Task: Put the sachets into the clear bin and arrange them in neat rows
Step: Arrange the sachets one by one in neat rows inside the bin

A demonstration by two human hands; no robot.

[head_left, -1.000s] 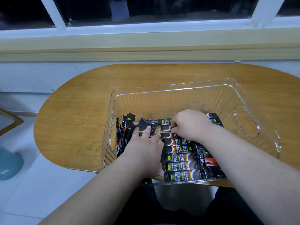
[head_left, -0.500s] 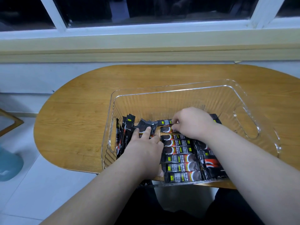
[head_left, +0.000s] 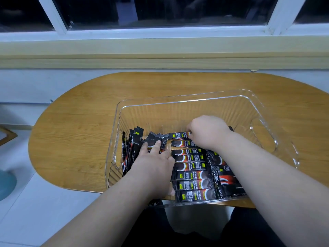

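A wooden table below a dark window carries the clear bin. By the bin's left wall, sachets stand on edge and lean loosely. The left hand presses them with straight fingers and grips nothing. The right hand pinches the farthest sachet of the flat middle row. A tug could skew that row, and the leaning sachets may topple once released.
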